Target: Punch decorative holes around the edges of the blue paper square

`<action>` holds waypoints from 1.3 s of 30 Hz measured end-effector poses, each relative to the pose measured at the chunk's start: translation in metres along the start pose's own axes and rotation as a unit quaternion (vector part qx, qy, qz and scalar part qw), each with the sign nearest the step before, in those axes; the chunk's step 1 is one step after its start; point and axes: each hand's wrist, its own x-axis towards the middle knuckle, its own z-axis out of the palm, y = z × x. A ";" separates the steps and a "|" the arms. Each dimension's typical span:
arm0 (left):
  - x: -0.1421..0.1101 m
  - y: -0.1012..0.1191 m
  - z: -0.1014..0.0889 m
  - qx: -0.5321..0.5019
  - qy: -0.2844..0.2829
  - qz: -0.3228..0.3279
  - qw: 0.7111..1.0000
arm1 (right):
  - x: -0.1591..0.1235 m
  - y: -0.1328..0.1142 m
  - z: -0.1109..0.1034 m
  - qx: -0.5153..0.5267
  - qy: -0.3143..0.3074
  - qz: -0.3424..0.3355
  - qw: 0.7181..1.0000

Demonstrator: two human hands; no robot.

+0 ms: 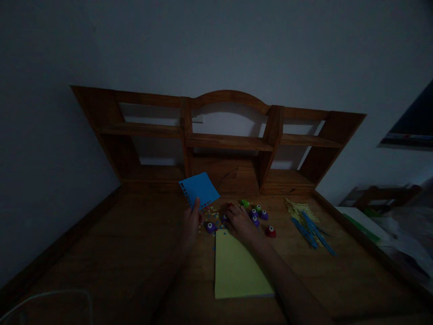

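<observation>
My left hand (192, 221) pinches the lower corner of a blue paper sheet (201, 187), raised off the desk, with small punched holes along two edges. My right hand (238, 219) is closed among small paper punches, its fingers curled at a red paper punch (230, 205), partly hidden by them. Close by its thumb is a purple punch (225, 218). Another purple punch (210, 227) sits between my hands. Several purple and green punches lie to the right, with a red punch (270, 231) nearer me. Below my right hand lies a yellow paper sheet (238, 271).
Tiny paper cutouts (212, 211) are scattered between my hands. Yellow and blue paper strips (309, 228) lie at the right of the wooden desk (135, 253). A wooden shelf unit (230, 142) stands along the back. A pale cord (61, 292) curves at the lower left.
</observation>
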 end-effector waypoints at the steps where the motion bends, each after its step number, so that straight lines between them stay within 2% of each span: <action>1: 0.000 0.001 0.000 -0.004 -0.002 -0.002 1.000 | 0.000 0.000 0.001 -0.002 -0.001 0.002 1.000; 4: 0.000 0.004 -0.001 -0.015 -0.017 0.000 1.000 | 0.001 -0.002 0.003 0.010 0.003 0.019 1.000; 6: 0.001 0.004 -0.001 -0.014 -0.024 0.000 1.000 | 0.001 -0.004 0.002 0.044 0.027 0.043 0.998; 8: 0.004 0.002 0.000 -0.003 -0.023 -0.001 1.000 | 0.002 -0.007 0.001 0.113 0.064 0.074 0.989; 10: 0.006 -0.001 0.000 0.005 -0.024 0.002 1.000 | 0.003 -0.009 -0.001 0.219 0.099 0.114 0.964; 12: 0.007 -0.003 0.001 0.008 -0.025 0.004 1.000 | 0.005 -0.012 -0.003 0.354 0.117 0.160 0.914; 15: 0.007 -0.005 0.000 0.011 -0.018 0.003 1.000 | 0.011 -0.014 -0.003 0.549 0.119 0.212 0.800; 17: 0.006 -0.004 0.000 0.012 -0.017 0.001 1.000 | 0.014 -0.014 -0.002 0.637 0.121 0.221 0.729; 19: 0.004 -0.002 0.000 -0.001 -0.020 -0.005 1.000 | 0.016 -0.013 -0.001 0.685 0.123 0.221 0.683; 20: 0.004 -0.001 0.001 -0.012 -0.022 -0.010 1.000 | 0.016 -0.012 -0.001 0.697 0.126 0.222 0.670; 22: 0.003 0.000 0.002 -0.037 -0.018 -0.022 0.999 | 0.016 -0.012 -0.002 0.700 0.128 0.224 0.666; 26: 0.002 -0.001 0.004 -0.063 -0.005 -0.034 0.997 | 0.015 -0.014 -0.006 0.670 0.140 0.233 0.690; 28: 0.002 -0.002 0.005 -0.065 0.001 -0.034 0.997 | 0.014 -0.015 -0.005 0.666 0.150 0.232 0.693; 34: -0.003 0.005 0.008 -0.071 -0.025 -0.034 0.997 | 0.014 -0.015 0.006 0.684 0.142 0.229 0.678; 39: -0.004 0.008 0.008 -0.054 -0.023 -0.020 0.998 | 0.015 -0.017 0.004 0.708 0.126 0.223 0.658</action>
